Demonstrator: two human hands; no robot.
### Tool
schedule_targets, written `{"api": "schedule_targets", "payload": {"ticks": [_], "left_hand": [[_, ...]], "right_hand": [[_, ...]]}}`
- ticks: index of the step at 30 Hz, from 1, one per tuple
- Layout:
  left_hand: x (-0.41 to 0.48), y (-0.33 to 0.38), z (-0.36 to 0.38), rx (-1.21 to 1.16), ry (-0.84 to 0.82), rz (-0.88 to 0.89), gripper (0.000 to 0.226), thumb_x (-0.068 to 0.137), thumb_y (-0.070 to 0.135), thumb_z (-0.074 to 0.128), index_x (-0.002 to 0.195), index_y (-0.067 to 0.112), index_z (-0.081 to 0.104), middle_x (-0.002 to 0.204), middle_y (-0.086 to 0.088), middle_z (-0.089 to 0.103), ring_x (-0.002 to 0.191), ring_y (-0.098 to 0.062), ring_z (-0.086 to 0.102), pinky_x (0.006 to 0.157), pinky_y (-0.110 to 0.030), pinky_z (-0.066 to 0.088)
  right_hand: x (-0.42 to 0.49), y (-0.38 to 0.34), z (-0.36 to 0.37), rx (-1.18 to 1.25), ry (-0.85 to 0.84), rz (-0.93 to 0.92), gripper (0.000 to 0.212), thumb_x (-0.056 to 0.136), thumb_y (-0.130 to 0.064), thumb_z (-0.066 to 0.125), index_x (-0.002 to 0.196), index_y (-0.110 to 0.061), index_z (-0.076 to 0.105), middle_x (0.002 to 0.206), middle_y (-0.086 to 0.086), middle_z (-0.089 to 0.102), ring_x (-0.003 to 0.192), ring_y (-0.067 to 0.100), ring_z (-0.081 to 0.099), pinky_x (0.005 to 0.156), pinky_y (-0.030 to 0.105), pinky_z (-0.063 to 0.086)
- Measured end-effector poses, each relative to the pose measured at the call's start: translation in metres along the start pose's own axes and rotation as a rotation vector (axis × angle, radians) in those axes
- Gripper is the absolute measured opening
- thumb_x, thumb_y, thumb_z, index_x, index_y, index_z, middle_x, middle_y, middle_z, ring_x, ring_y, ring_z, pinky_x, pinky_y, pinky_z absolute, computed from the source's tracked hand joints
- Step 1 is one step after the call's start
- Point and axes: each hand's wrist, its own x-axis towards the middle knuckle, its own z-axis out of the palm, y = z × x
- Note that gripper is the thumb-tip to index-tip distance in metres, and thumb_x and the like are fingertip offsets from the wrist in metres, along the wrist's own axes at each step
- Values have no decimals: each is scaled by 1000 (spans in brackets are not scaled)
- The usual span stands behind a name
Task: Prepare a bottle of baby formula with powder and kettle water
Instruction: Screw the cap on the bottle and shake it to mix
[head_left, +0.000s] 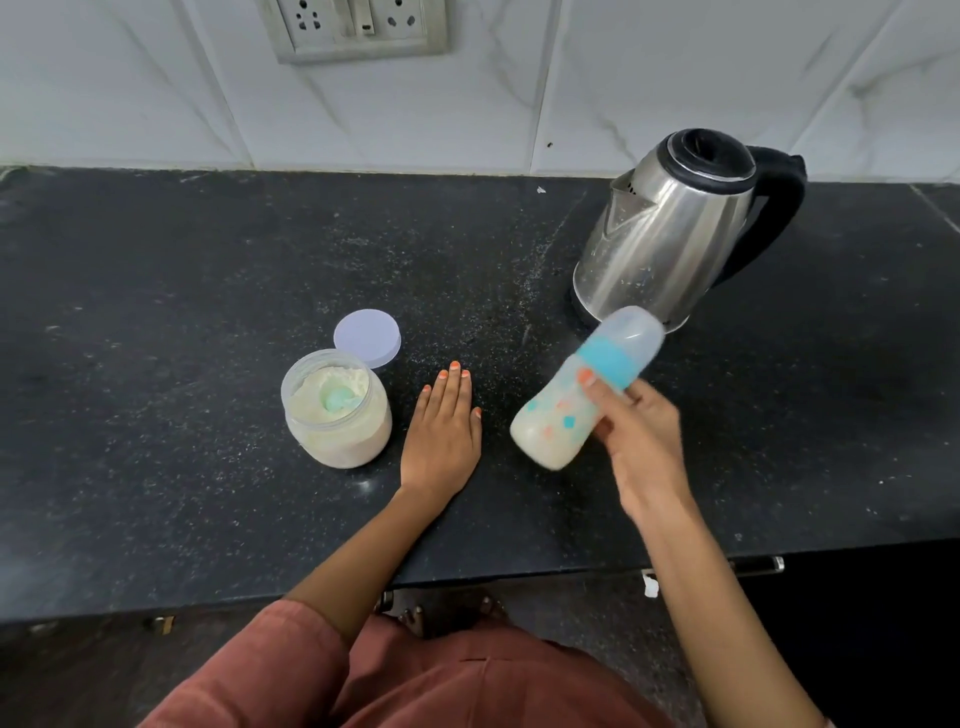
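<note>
In the head view, the right hand (644, 441) is gripping the translucent plastic baby bottle with a blue collar and a clear domed cap (550, 421). The thumb and fingers are curling round its body just below the collar. The bottle is hanging in the air above the black speckled stone countertop (208, 260), tilted so that its cap is pointing up and away toward the stainless-steel electric kettle with a black handle (670, 228). It is touching neither the counter nor the kettle. Pale milky liquid is sitting in its lower end. The bottle is showing blurred, so it is probably being shaken to mix.

The left hand (441, 436) is lying palm-down on the countertop with straight fingers, holding nothing. It is resting between the bottle and the clear round jar of white formula powder (337, 436). A pale green scoop (336, 401) is lying in the powder, and the jar's round lilac lid (367, 338) is lying just behind the jar.

The bottle is likely behaving as a light, stiff, smooth thing whose weight is shifting with the liquid. The present hold at the narrowed body under the collar is looking sound. Holding it by the domed cap would be risking the cap pulling off.
</note>
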Motion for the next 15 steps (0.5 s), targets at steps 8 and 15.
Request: {"api": "schedule_targets", "payload": {"ticks": [8,15], "left_hand": [[0,0,-1,2,-13,-2,51,100,27,20,146,8,7,156,-7,3,143,-18,1,114,-31,-2],[-1,1,-1,2,10,0,51,100,27,20,146,7,8,156,-7,5,143,-18,3,114,-30,-3]], "right_hand": [[-9,11,2,-284,-152,4,25,71,-3,72,87,-20,66,90,-2,71,82,8,68,77,24,56],[12,-4,-3,151,98,2,10,82,-13,64,92,-15,66,94,0,70,85,8,68,75,24,57]]}}
